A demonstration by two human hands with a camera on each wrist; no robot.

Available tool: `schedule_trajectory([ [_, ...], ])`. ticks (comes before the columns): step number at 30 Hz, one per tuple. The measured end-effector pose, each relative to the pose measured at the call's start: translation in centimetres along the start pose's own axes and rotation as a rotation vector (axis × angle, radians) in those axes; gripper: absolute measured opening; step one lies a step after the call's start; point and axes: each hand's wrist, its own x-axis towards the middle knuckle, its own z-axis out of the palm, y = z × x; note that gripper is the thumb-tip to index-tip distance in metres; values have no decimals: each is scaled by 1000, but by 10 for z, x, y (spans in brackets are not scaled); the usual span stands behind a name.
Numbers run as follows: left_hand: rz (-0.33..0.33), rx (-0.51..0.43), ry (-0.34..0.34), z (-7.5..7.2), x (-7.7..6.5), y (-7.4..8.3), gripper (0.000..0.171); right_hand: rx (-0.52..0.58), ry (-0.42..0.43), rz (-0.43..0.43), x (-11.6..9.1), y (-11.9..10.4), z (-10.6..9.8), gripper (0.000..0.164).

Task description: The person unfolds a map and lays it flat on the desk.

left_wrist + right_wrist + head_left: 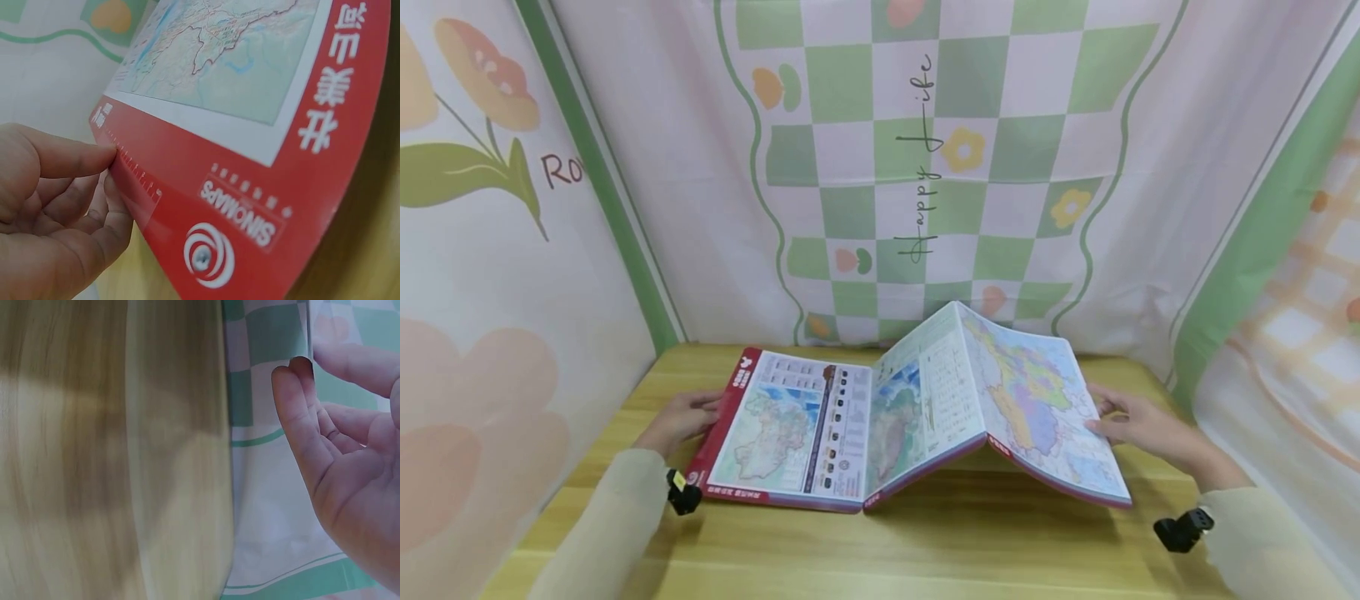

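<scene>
A folding map [775,429] with a red border stands partly unfolded on the wooden table, its panels creased in a zigzag. The left panel lies low, while the two right-hand panels rise to a peaked fold [957,321]. My left hand [676,422] pinches the red left edge between thumb and fingers; the left wrist view shows that hand [59,206] beside printed "SINOMAPS" lettering. At the far right edge of the coloured map panel [1030,387], my right hand [1142,425] pinches the border. The right wrist view shows these fingers [294,419] at the panel's thin edge.
The wooden table [925,550] extends under and in front of the map. Behind it hangs a green-and-white checked curtain [910,208], with printed fabric walls [482,275] at both sides. A small black camera [1183,531] is worn on each wrist.
</scene>
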Motion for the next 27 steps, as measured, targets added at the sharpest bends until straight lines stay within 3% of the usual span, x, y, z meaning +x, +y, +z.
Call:
schedule_trajectory([
  [7,-69,-25,45,-7,2,-1,52,-84,8,12,-3,11,-3,74],
  [24,-46,-25,73,-23,-1,-15,50,-224,53,68,-10,45,-8,74],
  [27,-41,-38,81,-19,0,-21,50,-256,71,67,-9,49,-12,73],
])
